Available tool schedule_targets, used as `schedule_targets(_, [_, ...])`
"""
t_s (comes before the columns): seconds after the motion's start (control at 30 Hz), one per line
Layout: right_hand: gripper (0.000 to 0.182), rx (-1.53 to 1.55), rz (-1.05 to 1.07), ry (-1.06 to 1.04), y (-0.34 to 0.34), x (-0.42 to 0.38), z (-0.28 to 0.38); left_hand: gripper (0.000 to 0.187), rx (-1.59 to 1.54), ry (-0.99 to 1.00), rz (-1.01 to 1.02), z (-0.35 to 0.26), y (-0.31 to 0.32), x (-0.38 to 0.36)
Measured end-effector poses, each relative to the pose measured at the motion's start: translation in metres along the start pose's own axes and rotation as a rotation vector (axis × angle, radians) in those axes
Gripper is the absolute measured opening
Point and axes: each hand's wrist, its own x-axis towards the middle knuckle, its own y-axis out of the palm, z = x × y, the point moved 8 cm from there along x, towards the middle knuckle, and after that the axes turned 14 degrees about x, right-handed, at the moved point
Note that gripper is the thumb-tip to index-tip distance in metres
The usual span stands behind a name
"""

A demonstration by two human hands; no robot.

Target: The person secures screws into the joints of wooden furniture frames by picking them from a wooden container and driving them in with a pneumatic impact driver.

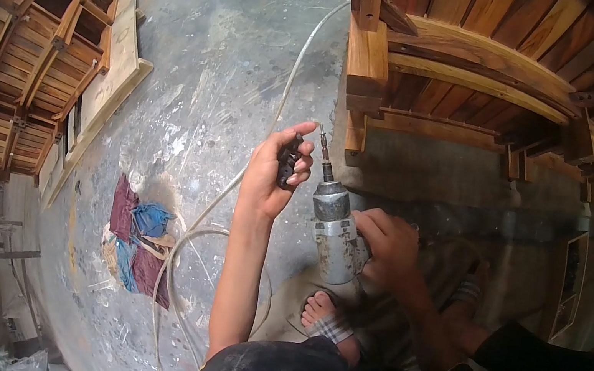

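Note:
Near the middle of the view, my left hand (280,167) is closed around several small dark pieces (288,161), with the index finger and thumb at the tip of a driver bit (323,147). That bit sticks up from a worn grey power tool (336,234), which points away from me. My right hand (388,247) is wrapped round the tool from the right side; its grip is hidden behind the fingers. Whether a screw sits on the bit's tip is too small to tell.
Wooden slatted furniture (481,51) stands at the upper right, with more slatted pieces (28,65) at the left beside a pale board (107,85). A hose (290,83) winds over the concrete floor. Cloth rags (146,255) lie left of my forearm. My bare foot (323,314) is below the tool.

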Motion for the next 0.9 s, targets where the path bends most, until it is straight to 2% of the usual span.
schedule_targets(0.2, [0.045,-0.013,0.039,0.002,0.001,-0.001,0.001,0.038,0.023,0.075,-0.031,-0.008,0.000,-0.001])
schedule_targets(0.23, [0.052,0.020,0.052,0.042,0.002,-0.002,0.000,0.039,0.035,0.093,-0.041,-0.009,-0.001,-0.002])
schedule_targets(0.27, [0.061,0.052,0.064,0.080,0.003,-0.003,-0.003,0.039,0.032,0.090,-0.047,-0.009,-0.001,-0.003])
schedule_targets(0.57, [0.060,0.045,0.093,0.088,0.004,-0.006,-0.006,0.025,-0.062,-0.016,0.003,0.009,0.003,0.002])
schedule_targets(0.77, [0.060,0.050,0.114,0.088,0.007,-0.007,-0.007,0.027,-0.240,-0.082,0.208,0.008,0.004,0.007])
schedule_targets(0.9, [0.060,0.069,0.150,0.085,0.009,-0.007,-0.008,0.025,-0.058,-0.099,0.216,-0.001,0.004,0.006])
